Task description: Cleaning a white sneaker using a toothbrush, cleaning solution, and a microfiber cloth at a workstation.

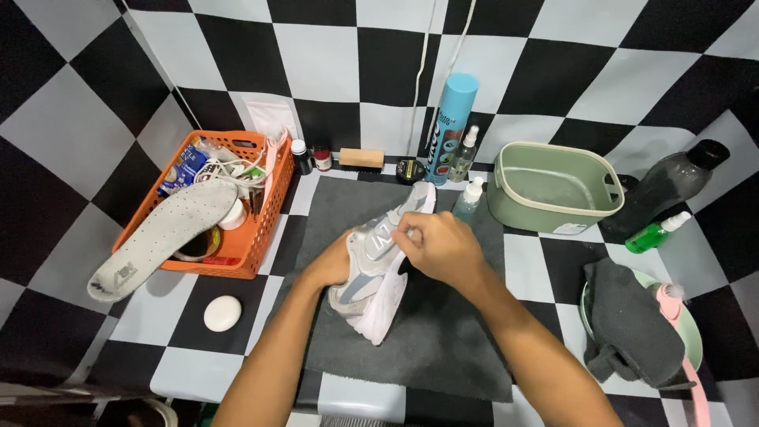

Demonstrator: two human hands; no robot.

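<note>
Over the grey mat, both hands clasping a sneaker.

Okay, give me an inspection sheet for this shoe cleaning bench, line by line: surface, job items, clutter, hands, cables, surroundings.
Surface: checkered top with a grey mat in the middle.
Job's things: grey sneaker lying on the mat, with a white cloth at it.
Clutter: orange basket with an insole sticking out; white soap; blue spray can; small spray bottles; wooden brush; green tub; dark bottle; dark cloth over a bowl.
Grippers: left hand steadies the sneaker from the side; right hand has a grip on its upper.
Cables: two white cords hang down the back wall.
Surroundings: checkered walls; nothing else seen.
</note>
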